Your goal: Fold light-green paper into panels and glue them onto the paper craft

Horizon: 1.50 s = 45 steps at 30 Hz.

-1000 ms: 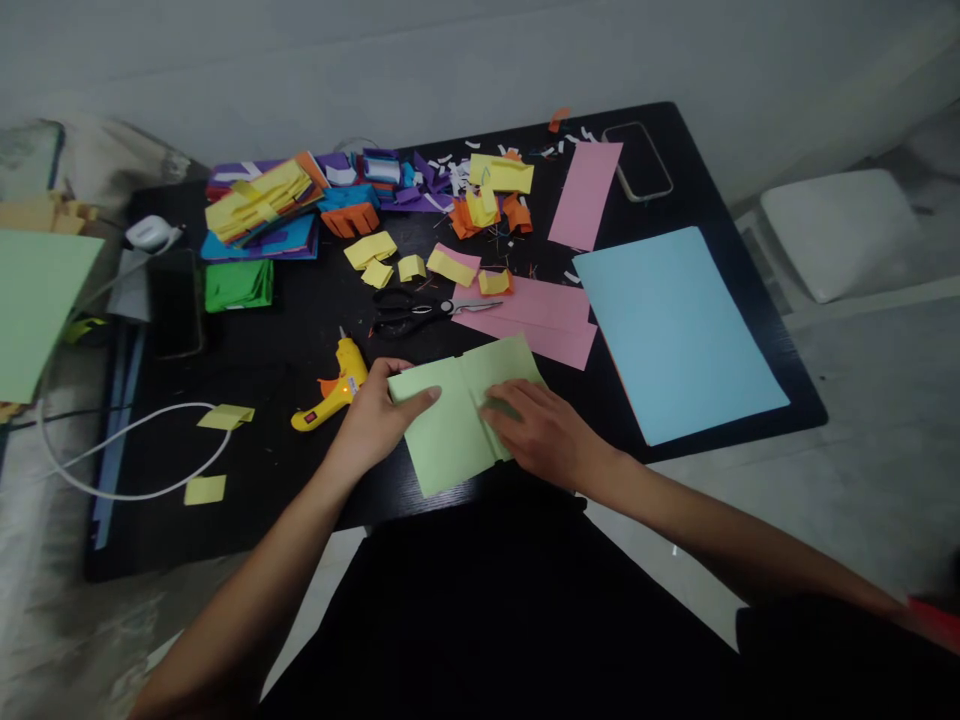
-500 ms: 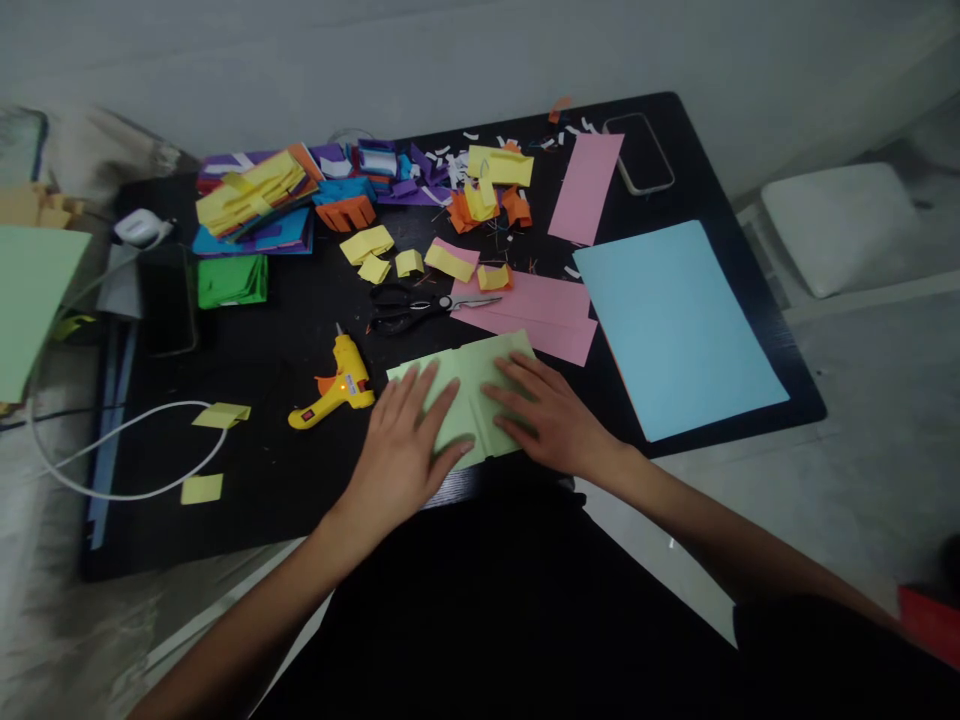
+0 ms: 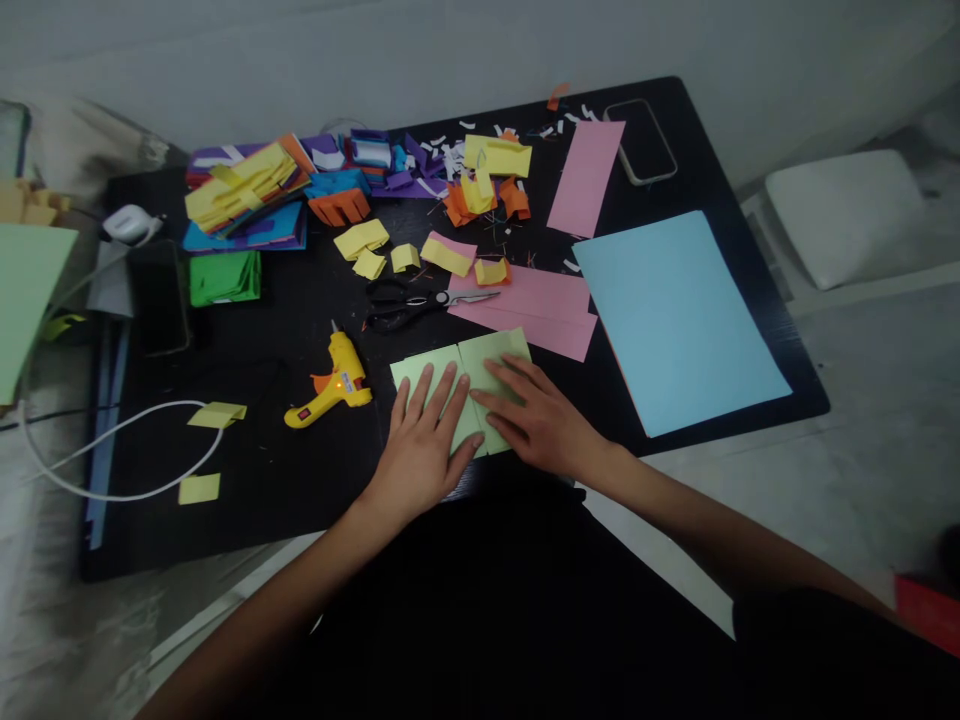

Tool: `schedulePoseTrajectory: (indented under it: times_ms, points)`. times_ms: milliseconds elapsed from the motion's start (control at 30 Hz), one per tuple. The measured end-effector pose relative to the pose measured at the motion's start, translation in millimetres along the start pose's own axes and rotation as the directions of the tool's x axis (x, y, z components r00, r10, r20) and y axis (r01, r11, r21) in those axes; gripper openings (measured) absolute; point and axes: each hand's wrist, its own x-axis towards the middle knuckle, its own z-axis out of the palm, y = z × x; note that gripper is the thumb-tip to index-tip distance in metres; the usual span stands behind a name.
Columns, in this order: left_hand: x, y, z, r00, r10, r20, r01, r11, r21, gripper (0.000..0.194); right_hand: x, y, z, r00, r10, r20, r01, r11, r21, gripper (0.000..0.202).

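Observation:
A light green paper [image 3: 490,347], with a line down its middle, lies flat on the black table at the near edge. My left hand [image 3: 421,450] rests on its left half, fingers spread and pointing away from me. On the right half lies my right hand [image 3: 541,420], its fingers stretched out to the left, close to the middle line. Both palms hide parts of the paper. Left of it sits a yellow glue gun [image 3: 336,385] on its side. Just beyond the paper are black-handled scissors [image 3: 420,300], their blades over pink paper strips [image 3: 551,310].
Light blue paper [image 3: 682,325] lies at the right, near a phone [image 3: 640,143]. Folded coloured papers [image 3: 247,190], a green bundle [image 3: 225,277] and scattered scraps fill the back. At the left are a dark phone [image 3: 159,300] and a looped white cable [image 3: 127,497]. A white stool [image 3: 844,215] stands beyond the right edge.
My left hand has slid slightly right over the green paper, and my right hand has shifted a little left. The paper's middle now looks flatter, and the view has moved slightly.

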Motion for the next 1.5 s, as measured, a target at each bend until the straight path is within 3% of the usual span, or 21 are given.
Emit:
schedulePoseTrajectory:
  times_ms: [267, 433, 533, 633, 733, 800, 900, 1000, 1100, 1233, 1367, 1500]
  points:
    - [1, 10, -14.0, 0.998, -0.031, 0.053, 0.028, 0.997, 0.073, 0.073, 4, 6, -3, 0.999, -0.036, 0.008, 0.036, 0.998, 0.043, 0.038]
    - [-3, 16, -30.3, 0.995, -0.021, 0.1, 0.004, 0.985, 0.173, 0.063, 14, 27, -17, 0.968, -0.227, 0.104, 0.218, 0.971, 0.098, 0.034]
    - [-2, 9, -32.3, 0.994, 0.062, 0.09, -0.078, 0.981, 0.179, 0.051, 22, 38, -26, 0.941, -0.307, 0.139, 0.293, 0.949, 0.114, 0.032]
    - [0, -3, -27.8, 0.978, 0.195, 0.08, -0.202, 0.975, 0.095, 0.047, 27, 39, -33, 0.939, -0.311, 0.148, 0.302, 0.95, 0.082, 0.032]
    - [1, -12, -21.2, 0.973, 0.224, 0.052, -0.223, 0.975, -0.01, 0.052, 21, 28, -34, 0.983, -0.178, 0.039, 0.178, 0.984, -0.001, 0.038]
    - [1, -14, -17.3, 0.979, 0.203, 0.034, -0.202, 0.979, -0.034, 0.057, 11, 17, -30, 0.995, 0.01, -0.098, -0.017, 0.997, -0.073, 0.046]
    - [0, -10, -10.6, 0.983, 0.184, 0.02, -0.184, 0.983, -0.004, 0.061, -4, 3, -16, 0.94, 0.234, -0.249, -0.262, 0.962, -0.083, 0.054]
    - [-2, 2, 0.0, 0.991, 0.137, -0.014, -0.136, 0.99, 0.028, 0.059, -8, -1, -1, 0.897, 0.321, -0.304, -0.332, 0.943, 0.015, 0.055]
    - [-5, 21, 11.0, 0.998, 0.017, -0.067, -0.013, 0.998, 0.055, 0.059, 2, 8, 5, 0.907, 0.305, -0.292, -0.286, 0.952, 0.108, 0.05]
    - [-11, 40, 14.5, 0.988, -0.106, -0.115, 0.117, 0.989, 0.094, 0.054, 23, 25, 1, 0.96, 0.197, -0.197, -0.157, 0.967, 0.203, 0.042]
    - [-15, 35, 5.7, 0.986, -0.1, -0.135, 0.112, 0.99, 0.081, 0.044, 39, 35, 1, 0.988, 0.085, -0.132, -0.05, 0.966, 0.253, 0.038]
    - [-22, 17, -4.5, 0.981, -0.005, -0.193, 0.007, 1.0, 0.006, 0.035, 47, 29, 3, 0.994, 0.003, -0.109, 0.022, 0.972, 0.233, 0.032]
